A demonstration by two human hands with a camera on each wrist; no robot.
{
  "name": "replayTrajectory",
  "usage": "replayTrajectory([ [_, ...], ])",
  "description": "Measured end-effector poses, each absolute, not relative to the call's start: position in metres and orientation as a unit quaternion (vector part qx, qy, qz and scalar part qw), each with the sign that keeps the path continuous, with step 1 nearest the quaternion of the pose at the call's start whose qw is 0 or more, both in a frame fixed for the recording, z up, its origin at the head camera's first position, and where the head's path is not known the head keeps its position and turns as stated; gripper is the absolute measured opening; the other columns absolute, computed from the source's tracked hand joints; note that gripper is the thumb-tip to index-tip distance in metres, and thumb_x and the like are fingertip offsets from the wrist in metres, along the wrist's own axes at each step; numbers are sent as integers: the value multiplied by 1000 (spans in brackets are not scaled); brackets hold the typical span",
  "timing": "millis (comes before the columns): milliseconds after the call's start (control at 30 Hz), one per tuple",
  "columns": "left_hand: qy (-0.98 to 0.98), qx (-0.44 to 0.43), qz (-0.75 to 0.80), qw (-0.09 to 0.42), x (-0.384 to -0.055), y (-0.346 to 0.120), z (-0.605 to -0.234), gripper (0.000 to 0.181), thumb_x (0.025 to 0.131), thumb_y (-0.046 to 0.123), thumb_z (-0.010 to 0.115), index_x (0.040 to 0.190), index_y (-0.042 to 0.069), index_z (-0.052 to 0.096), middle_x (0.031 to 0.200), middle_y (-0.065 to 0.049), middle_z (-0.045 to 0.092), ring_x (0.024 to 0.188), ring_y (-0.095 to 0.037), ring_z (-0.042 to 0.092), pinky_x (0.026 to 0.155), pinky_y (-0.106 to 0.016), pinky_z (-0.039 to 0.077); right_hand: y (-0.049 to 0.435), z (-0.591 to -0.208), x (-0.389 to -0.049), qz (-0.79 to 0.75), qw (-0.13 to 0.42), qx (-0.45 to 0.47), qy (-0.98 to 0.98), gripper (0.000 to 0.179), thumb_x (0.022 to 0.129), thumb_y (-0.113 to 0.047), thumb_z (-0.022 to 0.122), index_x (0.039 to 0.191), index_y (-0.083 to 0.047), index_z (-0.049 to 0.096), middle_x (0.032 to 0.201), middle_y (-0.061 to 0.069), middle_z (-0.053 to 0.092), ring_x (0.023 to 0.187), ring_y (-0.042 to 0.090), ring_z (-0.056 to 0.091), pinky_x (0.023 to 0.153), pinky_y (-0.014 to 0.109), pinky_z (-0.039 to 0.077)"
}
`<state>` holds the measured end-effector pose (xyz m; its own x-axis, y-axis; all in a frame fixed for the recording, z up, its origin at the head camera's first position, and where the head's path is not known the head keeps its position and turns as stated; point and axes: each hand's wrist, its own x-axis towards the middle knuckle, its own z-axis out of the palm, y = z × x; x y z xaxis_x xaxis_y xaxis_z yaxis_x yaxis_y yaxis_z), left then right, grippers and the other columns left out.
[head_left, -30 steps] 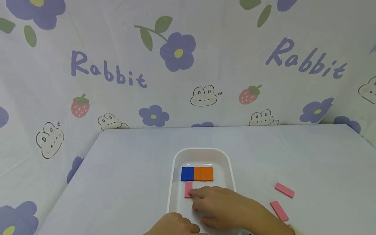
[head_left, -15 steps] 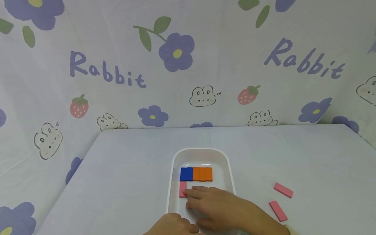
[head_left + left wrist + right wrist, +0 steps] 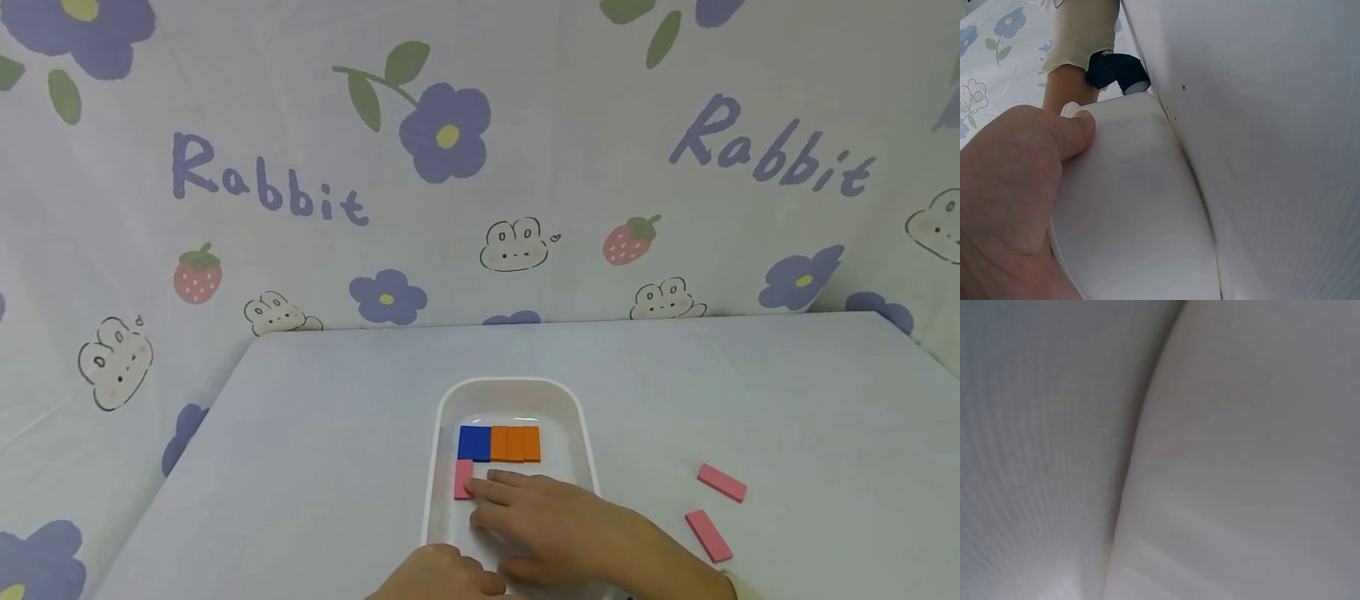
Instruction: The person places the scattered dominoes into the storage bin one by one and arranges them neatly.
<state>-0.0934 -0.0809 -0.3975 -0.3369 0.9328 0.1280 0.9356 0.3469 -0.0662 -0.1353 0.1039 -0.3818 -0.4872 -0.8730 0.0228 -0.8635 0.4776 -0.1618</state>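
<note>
Your right hand (image 3: 547, 525), fingers extended, touches pink tile (image 3: 462, 478) | lower centre frame, left of this nearer hand, long axis up-frame | your left hand (image 3: 438, 575) pinches tray (image 3: 513, 400)

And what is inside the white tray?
Inside the tray: two blue tiles, three orange tiles, one pink tile. The right hand and left hand cover much of its near part, hiding anything beneath.

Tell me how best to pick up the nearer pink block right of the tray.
Probably pinch its long edges near the middle, from above: the nearer pink block lies flat and narrow on the table, with nothing against those edges. Leaning in from the right seems best, since the right forearm passes left of it.
</note>
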Motion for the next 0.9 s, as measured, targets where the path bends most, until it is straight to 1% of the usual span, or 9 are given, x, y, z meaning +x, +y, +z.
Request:
replayTrajectory([
  [133, -819, -569, -4, 75, -93, -81, -398, 19, 77, 40, 64, 94, 32, 63, 65, 20, 49, 50, 7, 37, 47, -6, 24, 104, -382, -134, -75, 30, -500, 862, 36, 80, -34, 64, 114, -23, 54, 135, 0, 42, 122, 23, 40, 96, 38, 34],
  [233, -818, -569, 3, 86, -93, -80, -398, 16, 76, 40, 65, 89, 32, 64, 64, 20, 48, 49, 6, 35, 46, -7, 23, 104, -382, -134, -76, 34, -497, 864, 36, 81, -34, 64, 113, -24, 54, 135, -1, 42, 122, 23, 39, 97, 38, 34],
  [367, -820, -566, -13, 82, -93, -80, -398, 14, 76, 40, 65, 88, 32, 65, 64, 20, 49, 49, 7, 36, 47, -6, 24, 104, -382, -134, -72, 32, -497, 864, 35, 81, -34, 63, 114, -25, 53, 135, -2, 42, 122, 21, 39, 96, 38, 34],
  [600, -823, -564, -15, 68, -93, -80, -398, 15, 77, 42, 64, 89, 33, 66, 67, 21, 53, 51, 8, 39, 50, -4, 28, 104, -379, -133, -73, 48, -492, 866, 38, 81, -36, 64, 115, -25, 53, 137, -2, 40, 123, 20, 38, 96, 38, 34],
  [733, -827, -559, -26, 55, -94, -81, -397, 19, 78, 44, 63, 94, 34, 67, 71, 22, 57, 54, 10, 44, 55, -4, 34, 104, -379, -133, -74, 44, -499, 862, 37, 82, -36, 63, 115, -24, 53, 137, -1, 40, 123, 19, 39, 95, 38, 35],
  [833, -831, -553, -29, 40, -94, -80, -397, 22, 78, 45, 63, 97, 34, 67, 73, 22, 59, 55, 10, 46, 56, -5, 37, 104, -377, -132, -76, 51, -499, 862, 37, 82, -37, 62, 115, -25, 54, 136, -1, 40, 122, 18, 40, 94, 39, 36],
  [900, -832, -552, -31, 37, -94, -80, -397, 22, 78, 46, 62, 97, 34, 67, 73, 21, 59, 54, 10, 45, 56, -5, 36, 105, -374, -132, -74, 59, -492, 865, 36, 81, -38, 63, 114, -25, 55, 136, -2, 41, 121, 18, 41, 93, 39, 37],
])
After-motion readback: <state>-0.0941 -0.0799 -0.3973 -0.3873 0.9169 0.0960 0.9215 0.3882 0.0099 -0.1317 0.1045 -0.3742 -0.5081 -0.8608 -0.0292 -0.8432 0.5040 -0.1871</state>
